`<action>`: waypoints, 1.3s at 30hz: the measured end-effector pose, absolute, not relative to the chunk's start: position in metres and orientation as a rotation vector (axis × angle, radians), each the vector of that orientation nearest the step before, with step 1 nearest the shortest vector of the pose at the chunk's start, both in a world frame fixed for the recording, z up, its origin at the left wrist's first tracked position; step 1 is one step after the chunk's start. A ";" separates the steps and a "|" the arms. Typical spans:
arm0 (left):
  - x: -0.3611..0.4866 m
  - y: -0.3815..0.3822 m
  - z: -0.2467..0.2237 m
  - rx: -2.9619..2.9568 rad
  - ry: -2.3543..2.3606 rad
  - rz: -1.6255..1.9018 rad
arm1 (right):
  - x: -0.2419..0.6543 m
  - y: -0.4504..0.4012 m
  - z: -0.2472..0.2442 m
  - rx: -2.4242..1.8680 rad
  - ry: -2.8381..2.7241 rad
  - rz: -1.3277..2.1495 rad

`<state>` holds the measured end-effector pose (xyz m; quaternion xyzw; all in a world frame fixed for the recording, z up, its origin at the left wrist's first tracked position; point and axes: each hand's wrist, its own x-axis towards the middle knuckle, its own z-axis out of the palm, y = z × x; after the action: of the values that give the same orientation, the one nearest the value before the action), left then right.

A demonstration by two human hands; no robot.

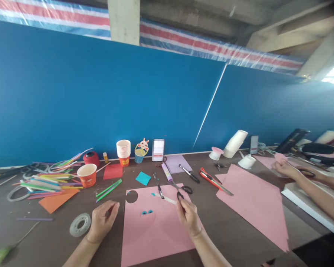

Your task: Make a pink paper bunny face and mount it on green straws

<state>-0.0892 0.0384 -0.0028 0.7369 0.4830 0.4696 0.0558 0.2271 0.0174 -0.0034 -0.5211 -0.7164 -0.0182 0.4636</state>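
Note:
My right hand [187, 216] is over the right part of a pink paper sheet [158, 241], its fingers pinching a thin white strip [167, 199] with a small blue tip. Just beyond my fingers are the black handles of a pair of scissors [187, 189]. Two blue-and-black eye shapes [147, 212] lie on the sheet, and a dark round patch [131, 197] shows at its upper left corner. A black pen [158, 185] crosses the sheet's far edge. My left hand [103, 219] is curled closed between the sheet and a tape roll [80, 224], with nothing visible in it.
An orange-handled utility knife [211, 178] lies by more pink sheets [253, 204] on the right. Paper cups [123, 152], a phone [158, 150] and a glue stick [167, 172] are at the back. Colored strips [47, 183] pile up left. Another person's hands [286, 167] work far right.

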 end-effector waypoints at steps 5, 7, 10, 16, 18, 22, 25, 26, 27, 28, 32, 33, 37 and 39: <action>-0.091 0.038 0.000 2.137 1.492 1.472 | 0.230 0.017 -0.017 -1.269 -1.809 -0.099; -0.090 0.037 0.001 2.097 1.488 1.482 | 0.230 0.014 -0.017 -1.290 -1.788 -0.091; -0.089 0.036 0.000 2.031 1.501 1.491 | 0.233 0.012 -0.014 -1.308 -1.756 -0.074; -0.092 0.037 -0.009 1.922 1.487 1.475 | 0.236 0.012 -0.013 -1.306 -1.761 -0.073; -0.093 0.037 -0.012 1.911 1.479 1.459 | 0.237 0.012 -0.016 -1.308 -1.763 -0.073; -0.091 0.036 -0.012 1.907 1.455 1.417 | 0.238 0.013 -0.019 -1.275 -1.756 -0.096; -0.089 0.035 -0.009 1.858 1.462 1.405 | 0.239 0.014 -0.019 -1.254 -1.754 -0.111; -0.089 0.035 -0.009 1.831 1.465 1.406 | 0.239 0.014 -0.019 -1.254 -1.754 -0.108; -0.088 0.035 -0.009 1.802 1.467 1.408 | 0.240 0.014 -0.019 -1.259 -1.751 -0.102; -0.087 0.035 -0.009 1.773 1.468 1.407 | 0.240 0.014 -0.018 -1.266 -1.750 -0.096; -0.084 0.037 -0.012 1.712 1.475 1.399 | 0.242 0.012 -0.018 -1.286 -1.755 -0.089; -0.083 0.037 -0.012 1.720 1.484 1.390 | 0.243 0.012 -0.018 -1.286 -1.761 -0.089; -0.075 0.036 -0.009 1.885 1.496 1.289 | 0.245 0.011 -0.018 -1.284 -1.802 -0.049; -0.070 0.034 -0.006 2.075 1.412 1.171 | 0.244 0.010 -0.017 -1.289 -1.826 -0.014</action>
<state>-0.0697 0.0342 -0.0060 0.7364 0.5010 0.4154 0.1850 0.2445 0.0102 -0.0174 -0.5185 -0.7345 -0.0057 0.4379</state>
